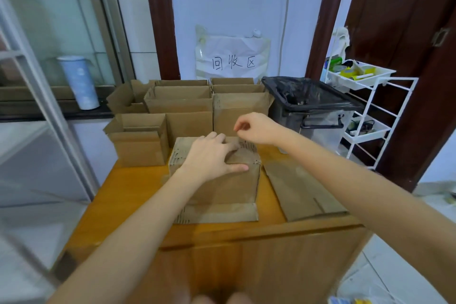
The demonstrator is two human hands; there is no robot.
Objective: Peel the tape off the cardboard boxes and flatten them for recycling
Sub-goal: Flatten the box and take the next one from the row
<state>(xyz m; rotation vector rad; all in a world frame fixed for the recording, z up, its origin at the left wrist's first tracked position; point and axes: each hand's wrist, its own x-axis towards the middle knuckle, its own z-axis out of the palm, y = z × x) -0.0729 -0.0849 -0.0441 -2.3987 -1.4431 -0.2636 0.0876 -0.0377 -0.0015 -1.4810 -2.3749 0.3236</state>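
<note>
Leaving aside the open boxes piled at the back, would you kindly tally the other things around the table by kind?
Front box: 1
Flattened box: 1
Black-lined bin: 1
White cart: 1
Paper sign: 1
Blue tumbler: 1
Total: 6

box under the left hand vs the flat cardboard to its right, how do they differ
The box stands upright with its sides raised; the flat cardboard lies collapsed on the table. The left hand presses on the box's top while the right hand pinches just above it; no hand touches the flat cardboard. The box sits at the table's middle, the flat cardboard near its right edge. Both are plain brown corrugated cardboard.
</note>
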